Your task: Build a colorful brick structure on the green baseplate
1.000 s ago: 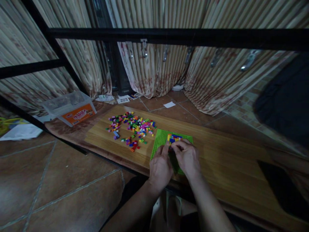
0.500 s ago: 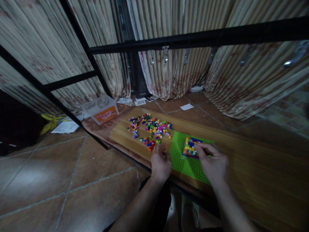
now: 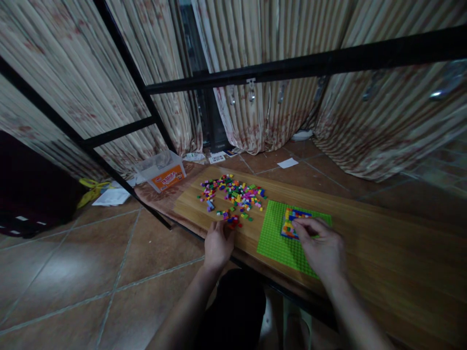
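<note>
A green studded baseplate [image 3: 273, 238] lies on the wooden board, bearing a small rectangular build of coloured toy bricks [image 3: 287, 228] in blue, yellow, orange and other colours. My right hand [image 3: 323, 245] is over the right side of that build, thumb and fingertips pinched together; whatever they grip is too small or hidden to name. To the left, my left hand [image 3: 219, 245] reaches the near edge of the loose brick pile [image 3: 237, 192]. Its thumb and fingers are apart, close beside a few red bricks [image 3: 233, 224], with nothing visible in them.
At the board's far left end stands a clear plastic box [image 3: 162, 170] with an orange label. A black metal rail [image 3: 255, 78] crosses beyond the board [image 3: 383, 253], in front of striped curtains [image 3: 233, 119]. A white paper [image 3: 288, 163] lies on the tiled floor.
My left hand has left the brick build and moved left to the loose bricks. The right hand stays by the build, still pinched. The view has turned left.
</note>
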A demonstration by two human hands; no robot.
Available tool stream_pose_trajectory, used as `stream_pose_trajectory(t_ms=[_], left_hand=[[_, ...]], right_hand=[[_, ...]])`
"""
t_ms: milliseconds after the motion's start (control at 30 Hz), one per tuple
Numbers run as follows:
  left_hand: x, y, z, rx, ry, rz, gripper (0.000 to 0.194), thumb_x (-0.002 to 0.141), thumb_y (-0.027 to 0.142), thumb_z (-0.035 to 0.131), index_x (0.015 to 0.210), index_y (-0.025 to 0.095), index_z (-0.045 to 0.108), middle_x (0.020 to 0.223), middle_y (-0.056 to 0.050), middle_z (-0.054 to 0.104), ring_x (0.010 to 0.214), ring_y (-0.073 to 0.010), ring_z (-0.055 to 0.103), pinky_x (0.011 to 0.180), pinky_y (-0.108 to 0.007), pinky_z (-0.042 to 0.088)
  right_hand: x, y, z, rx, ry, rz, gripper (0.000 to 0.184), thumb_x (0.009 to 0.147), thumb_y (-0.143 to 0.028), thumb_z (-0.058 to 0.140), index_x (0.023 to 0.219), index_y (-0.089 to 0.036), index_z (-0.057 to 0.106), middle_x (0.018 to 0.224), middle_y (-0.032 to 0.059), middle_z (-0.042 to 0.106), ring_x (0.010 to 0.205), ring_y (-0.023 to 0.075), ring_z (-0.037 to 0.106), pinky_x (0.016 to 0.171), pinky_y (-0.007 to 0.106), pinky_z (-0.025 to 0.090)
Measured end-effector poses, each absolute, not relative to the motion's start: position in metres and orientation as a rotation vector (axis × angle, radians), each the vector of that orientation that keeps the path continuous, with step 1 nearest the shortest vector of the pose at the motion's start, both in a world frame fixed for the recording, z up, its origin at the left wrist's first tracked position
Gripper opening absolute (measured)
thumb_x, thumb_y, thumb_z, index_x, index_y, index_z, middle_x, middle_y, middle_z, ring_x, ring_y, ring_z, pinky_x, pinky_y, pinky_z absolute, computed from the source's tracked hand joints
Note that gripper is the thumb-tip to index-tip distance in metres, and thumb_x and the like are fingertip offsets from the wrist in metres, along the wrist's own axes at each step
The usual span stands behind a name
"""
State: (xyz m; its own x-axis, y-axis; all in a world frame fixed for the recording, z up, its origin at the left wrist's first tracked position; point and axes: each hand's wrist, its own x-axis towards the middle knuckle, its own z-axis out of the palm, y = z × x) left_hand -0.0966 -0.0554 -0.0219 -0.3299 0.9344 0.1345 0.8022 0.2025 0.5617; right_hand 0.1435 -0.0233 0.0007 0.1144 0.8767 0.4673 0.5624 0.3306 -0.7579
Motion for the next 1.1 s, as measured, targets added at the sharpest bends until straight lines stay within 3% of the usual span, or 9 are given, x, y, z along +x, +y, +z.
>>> stream_pose_trajectory(t_ms=[133,267,500,700,867,1100], left_hand=[[-0.093,-0.050,-0.020,1.684,2.303,0.689,0.021,0.085,0.032,0.052,0.098,0.020,0.063,0.099,-0.009,0.062,0.092,-0.0246,0.062,0.078,-0.034,0.048],[-0.093,-0.053,-0.014,1.621,2.226,0.795,0.018,0.084,0.028,0.053,0.096,0.020,0.063,0.097,-0.007,0.064,0.091,-0.0229,0.063,0.078,-0.033,0.047],[-0.053,-0.052,0.001,1.165,1.444,1.285,0.025,0.075,0.025,0.066,0.098,0.017,0.061,0.087,-0.004,0.067,0.076,-0.0147,0.065,0.070,-0.024,0.050],[0.005,-0.043,0.021,0.883,1.002,1.380,0.027,0.071,0.025,0.074,0.096,0.015,0.068,0.086,-0.004,0.070,0.076,-0.0132,0.066,0.075,-0.026,0.053],[0.030,-0.038,0.020,0.877,0.926,1.378,0.026,0.073,0.024,0.070,0.098,0.015,0.070,0.090,-0.006,0.071,0.077,-0.0137,0.065,0.075,-0.027,0.053],[0.034,-0.040,0.004,0.968,0.990,1.384,0.027,0.071,0.021,0.071,0.096,0.016,0.065,0.082,-0.003,0.068,0.077,-0.0132,0.063,0.075,-0.025,0.051]], right_hand=[[0.143,-0.023,0.002,-1.360,-1.576,0.387,0.019,0.083,-0.037,0.060,0.077,-0.022,0.070,0.082,0.0023,0.068,0.070,0.0164,0.064,0.065,0.028,0.048],[0.144,-0.022,0.001,-1.350,-1.562,0.401,0.019,0.083,-0.037,0.060,0.078,-0.022,0.070,0.083,0.0029,0.068,0.071,0.0171,0.064,0.067,0.029,0.049],[0.141,-0.021,0.004,-1.323,-1.470,0.433,0.019,0.082,-0.035,0.060,0.076,-0.021,0.071,0.080,0.0029,0.068,0.069,0.0166,0.062,0.066,0.029,0.048],[0.141,-0.020,0.012,-1.192,-1.312,0.755,0.021,0.082,-0.037,0.060,0.083,-0.020,0.072,0.080,0.0041,0.071,0.072,0.0165,0.063,0.066,0.029,0.050],[0.149,-0.021,0.015,-1.105,-1.313,0.970,0.022,0.082,-0.039,0.061,0.087,-0.021,0.073,0.081,0.0035,0.070,0.072,0.0164,0.063,0.067,0.029,0.052],[0.160,-0.029,0.015,-1.145,-1.457,0.869,0.010,0.078,-0.031,0.068,0.077,-0.022,0.073,0.078,0.0016,0.069,0.073,0.0153,0.062,0.069,0.029,0.049]])
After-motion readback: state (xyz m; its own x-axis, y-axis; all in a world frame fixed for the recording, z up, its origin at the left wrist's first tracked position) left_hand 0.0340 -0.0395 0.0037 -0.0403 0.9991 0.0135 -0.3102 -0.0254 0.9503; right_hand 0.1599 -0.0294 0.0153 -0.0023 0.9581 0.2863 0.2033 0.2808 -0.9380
